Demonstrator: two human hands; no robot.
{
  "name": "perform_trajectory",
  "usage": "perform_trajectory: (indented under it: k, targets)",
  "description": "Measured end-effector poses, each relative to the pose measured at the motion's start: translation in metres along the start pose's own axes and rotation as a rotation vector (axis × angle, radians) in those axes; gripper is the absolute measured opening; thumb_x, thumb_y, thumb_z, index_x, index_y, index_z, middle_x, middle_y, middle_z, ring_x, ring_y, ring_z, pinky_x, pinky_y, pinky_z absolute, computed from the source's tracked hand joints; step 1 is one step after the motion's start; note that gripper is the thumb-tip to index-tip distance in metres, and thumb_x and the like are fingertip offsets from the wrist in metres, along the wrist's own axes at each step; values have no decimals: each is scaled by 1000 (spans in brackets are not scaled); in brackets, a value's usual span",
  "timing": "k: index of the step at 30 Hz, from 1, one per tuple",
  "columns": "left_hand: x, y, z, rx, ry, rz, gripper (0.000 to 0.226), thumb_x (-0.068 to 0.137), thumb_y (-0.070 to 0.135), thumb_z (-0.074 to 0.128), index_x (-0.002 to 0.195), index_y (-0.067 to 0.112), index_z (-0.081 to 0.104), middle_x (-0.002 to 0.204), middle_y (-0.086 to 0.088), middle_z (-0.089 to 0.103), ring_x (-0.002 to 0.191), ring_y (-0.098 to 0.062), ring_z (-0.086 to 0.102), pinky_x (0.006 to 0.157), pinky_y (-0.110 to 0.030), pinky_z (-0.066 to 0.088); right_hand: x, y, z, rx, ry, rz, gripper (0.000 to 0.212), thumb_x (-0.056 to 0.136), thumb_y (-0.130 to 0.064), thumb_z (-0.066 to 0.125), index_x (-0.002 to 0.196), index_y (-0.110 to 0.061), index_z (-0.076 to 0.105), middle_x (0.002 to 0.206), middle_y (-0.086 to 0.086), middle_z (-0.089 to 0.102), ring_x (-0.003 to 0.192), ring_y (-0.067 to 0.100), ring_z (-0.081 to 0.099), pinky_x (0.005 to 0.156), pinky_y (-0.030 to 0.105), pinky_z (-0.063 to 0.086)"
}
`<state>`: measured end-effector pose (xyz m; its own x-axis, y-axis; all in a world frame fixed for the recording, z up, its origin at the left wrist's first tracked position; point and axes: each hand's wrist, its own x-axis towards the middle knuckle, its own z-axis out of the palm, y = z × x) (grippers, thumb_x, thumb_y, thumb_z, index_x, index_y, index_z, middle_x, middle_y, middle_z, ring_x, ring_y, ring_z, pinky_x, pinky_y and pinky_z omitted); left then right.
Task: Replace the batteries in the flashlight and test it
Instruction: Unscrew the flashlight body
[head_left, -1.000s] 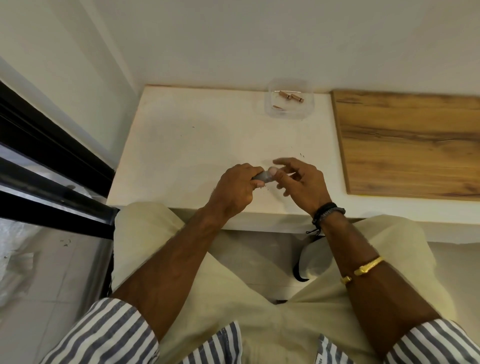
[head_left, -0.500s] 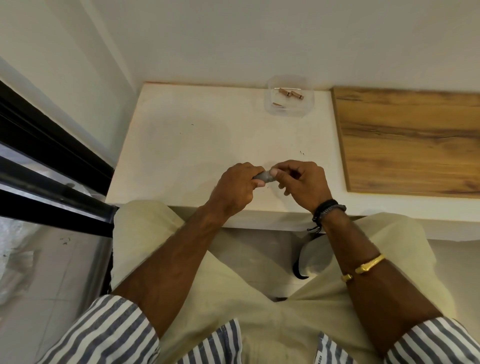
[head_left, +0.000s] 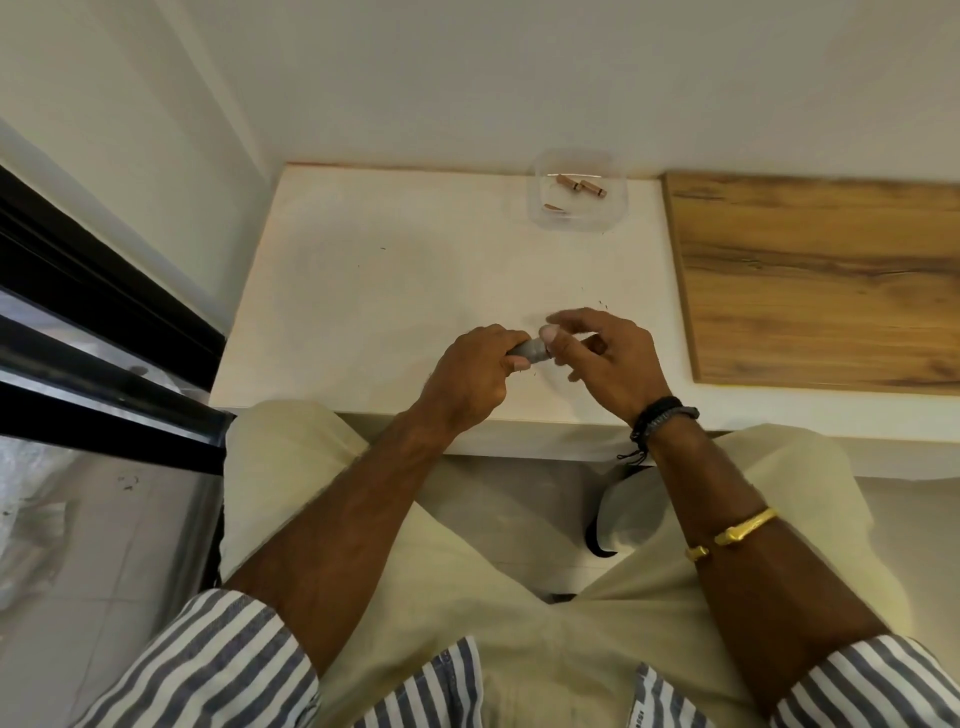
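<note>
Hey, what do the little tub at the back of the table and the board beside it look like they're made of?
The tub looks like clear plastic: see-through walls, rounded corners, with the small copper-coloured batteries visible inside. The board looks like wood or a wood-look laminate, matt, with brown grain streaks; which one cannot be told from here.

The small grey cylindrical flashlight (head_left: 530, 352) is mostly hidden inside the closed left hand (head_left: 475, 376). Small brown items in the clear plastic container (head_left: 576, 197), at 12 o'clock, are too small to identify. The wooden board (head_left: 821, 275) is cut off at 3 o'clock.
</note>
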<state>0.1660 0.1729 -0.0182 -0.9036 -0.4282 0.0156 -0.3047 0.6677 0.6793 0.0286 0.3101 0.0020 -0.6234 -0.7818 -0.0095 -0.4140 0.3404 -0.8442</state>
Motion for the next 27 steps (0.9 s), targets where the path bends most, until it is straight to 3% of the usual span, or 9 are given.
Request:
perform_trajectory:
  k: [3,8,12,15,17,19,22,27]
  targets:
    - [0,-1,1,19,-38,-1,18,98,14,55,111,9,67,98,-11,68,85,-25,59,80,-46,53,0,2,1,-42,-9,-31,16,96,-25,69,105,-15,77,80,-7,73,66,4,70,70,35,63]
    - [2,-2,0,-27,-38,-13,20,99,12,55,112,5,67,99,-14,69,87,-29,61,81,-47,52,0,6,-2,-53,-16,-167,17,87,-9,78,104,-15,77,99,-2,74,92,17,71,84,35,62]
    - [3,-1,1,-61,-33,-24,22,99,13,54,115,4,67,102,-15,70,89,-29,62,83,-45,53,1,6,-3,-28,-22,-240,27,85,3,75,106,-13,77,105,3,73,99,18,70,90,31,61]
    - [2,0,2,-49,-36,-28,23,99,14,55,117,5,66,104,-15,69,90,-28,62,84,-45,53,2,6,-2,-11,-48,-196,41,83,-5,79,120,-21,72,112,-2,71,100,12,69,89,25,60]
    - [2,0,1,-40,-35,-36,22,99,15,56,117,6,65,105,-14,69,91,-27,62,85,-44,53,2,4,-2,-2,-38,-94,42,84,-29,82,124,-31,67,116,-7,69,95,7,70,82,18,60]
    - [2,-1,1,-32,-28,-35,20,99,16,57,114,7,66,102,-12,69,89,-25,61,83,-45,53,2,4,-1,-39,-20,-29,35,89,-43,75,120,-27,71,106,-5,73,84,9,72,73,21,62]
    - [1,-3,1,-16,-41,-14,17,98,15,55,109,9,67,95,-10,68,83,-24,59,79,-47,53,2,5,-1,-78,-40,-41,27,92,-30,74,112,-13,76,88,-1,74,72,11,73,70,29,64]
    - [2,-3,1,-39,-32,-9,20,99,14,54,111,7,67,95,-12,69,82,-26,60,76,-45,52,1,8,-4,-84,-34,-152,24,85,-10,80,107,-17,76,101,-2,73,92,19,69,84,35,62]
